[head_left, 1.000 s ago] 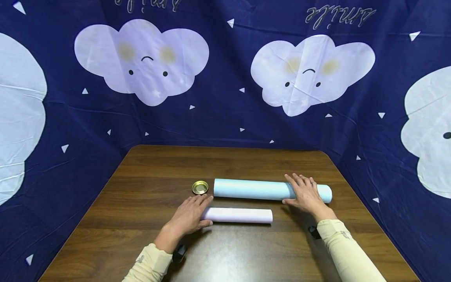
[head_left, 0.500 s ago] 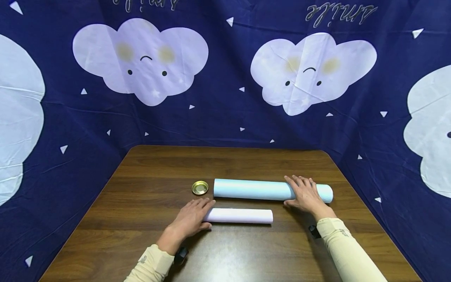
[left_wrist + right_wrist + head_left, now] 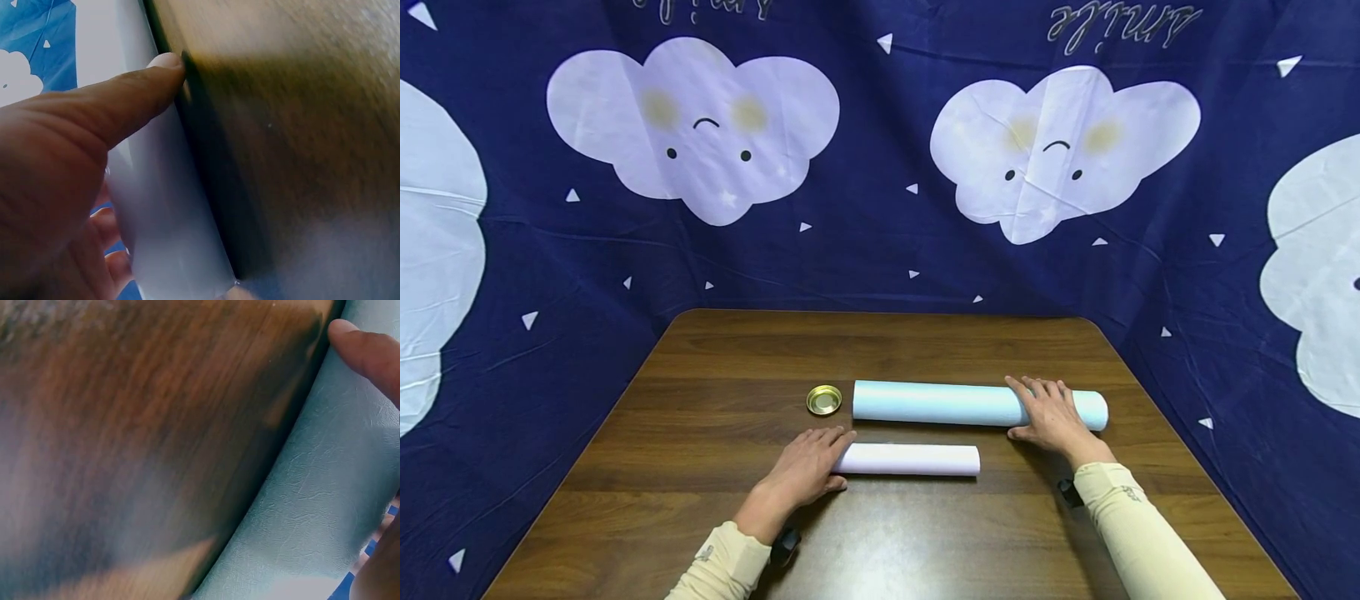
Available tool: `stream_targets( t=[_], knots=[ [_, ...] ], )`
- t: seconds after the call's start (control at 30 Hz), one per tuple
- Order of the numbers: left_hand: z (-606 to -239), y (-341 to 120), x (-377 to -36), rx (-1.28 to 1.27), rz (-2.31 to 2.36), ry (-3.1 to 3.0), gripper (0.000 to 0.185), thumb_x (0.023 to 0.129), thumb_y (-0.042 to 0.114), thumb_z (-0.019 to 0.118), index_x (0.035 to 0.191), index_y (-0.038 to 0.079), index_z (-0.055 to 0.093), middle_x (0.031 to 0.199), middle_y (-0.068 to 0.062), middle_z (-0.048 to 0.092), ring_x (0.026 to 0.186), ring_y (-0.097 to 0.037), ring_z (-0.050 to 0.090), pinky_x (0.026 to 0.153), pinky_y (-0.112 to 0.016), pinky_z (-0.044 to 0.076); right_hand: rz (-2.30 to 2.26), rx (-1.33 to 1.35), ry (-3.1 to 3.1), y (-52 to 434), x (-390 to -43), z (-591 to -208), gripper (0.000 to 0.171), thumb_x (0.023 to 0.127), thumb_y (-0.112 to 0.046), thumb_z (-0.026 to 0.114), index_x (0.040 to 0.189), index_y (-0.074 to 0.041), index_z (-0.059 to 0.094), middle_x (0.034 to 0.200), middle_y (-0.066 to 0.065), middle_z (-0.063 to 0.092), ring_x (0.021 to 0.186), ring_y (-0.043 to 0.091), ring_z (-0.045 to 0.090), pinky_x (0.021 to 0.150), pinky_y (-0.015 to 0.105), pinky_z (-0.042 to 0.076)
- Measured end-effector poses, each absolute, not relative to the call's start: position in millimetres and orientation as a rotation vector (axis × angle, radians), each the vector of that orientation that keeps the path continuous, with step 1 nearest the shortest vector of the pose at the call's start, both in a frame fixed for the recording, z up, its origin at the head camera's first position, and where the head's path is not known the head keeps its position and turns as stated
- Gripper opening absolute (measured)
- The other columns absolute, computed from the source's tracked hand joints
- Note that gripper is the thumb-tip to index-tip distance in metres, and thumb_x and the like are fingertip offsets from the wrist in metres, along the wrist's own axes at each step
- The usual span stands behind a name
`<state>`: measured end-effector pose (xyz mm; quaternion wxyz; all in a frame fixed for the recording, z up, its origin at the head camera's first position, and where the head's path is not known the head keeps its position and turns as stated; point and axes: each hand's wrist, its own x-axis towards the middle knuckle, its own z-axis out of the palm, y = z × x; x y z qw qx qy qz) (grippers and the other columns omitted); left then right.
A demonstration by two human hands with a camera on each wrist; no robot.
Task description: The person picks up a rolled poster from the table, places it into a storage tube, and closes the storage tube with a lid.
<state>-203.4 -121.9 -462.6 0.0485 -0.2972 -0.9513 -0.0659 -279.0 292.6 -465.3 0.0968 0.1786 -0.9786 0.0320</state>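
Observation:
My left hand (image 3: 805, 468) lies over the left end of a white paper roll (image 3: 913, 459). In the left wrist view the thumb runs along one side of the white roll (image 3: 169, 206), with fingertips on its other side. Farther back, a longer light-blue roll (image 3: 932, 403) with a finely creased surface lies flat. Toward its right end, my right hand (image 3: 1054, 417) grips it from above. The right wrist view has the thumb against the near side of the blue roll (image 3: 312, 481); most of the fingers are hidden there.
A small round gold lid (image 3: 824, 400), hollow side up, sits just left of the blue roll. Both rolls lie roughly parallel on a brown wood-grain table (image 3: 730, 350). Behind the table hangs a dark blue cloth (image 3: 880, 250) printed with clouds.
The left hand's fingers have come down slightly nearer the white roll. My right hand has shifted very little on the blue roll. Both rolls and the lid stay practically where they were.

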Motion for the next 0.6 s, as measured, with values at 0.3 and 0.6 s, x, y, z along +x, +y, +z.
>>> stream_targets(
  t=[0.3, 0.6],
  knots=[
    [-464.6, -121.8, -203.9, -0.894, -0.217, -2.887, 0.063, 0.079, 0.029, 0.074, 0.132, 0.006, 0.050, 0.130, -0.017, 0.057, 0.117, -0.034, 0.056, 0.099, -0.049, 0.043, 0.070, 0.555, -2.857, 294.6, -282.0, -470.5, 0.088, 0.067, -0.033, 0.083, 0.141, -0.014, 0.040, 0.131, 0.023, 0.051, 0.116, 0.048, 0.046, 0.097, 0.065, 0.030],
    [-467.2, -122.1, -204.8, -0.897, -0.222, -2.869, 0.061, 0.080, 0.029, 0.073, 0.131, 0.007, 0.050, 0.128, -0.016, 0.058, 0.115, -0.033, 0.057, 0.098, -0.049, 0.044, 0.072, 0.554, -2.832, 296.1, -286.6, -475.5, 0.086, 0.067, -0.032, 0.083, 0.140, -0.017, 0.040, 0.124, 0.020, 0.054, 0.114, 0.046, 0.046, 0.098, 0.064, 0.030]
  ],
)
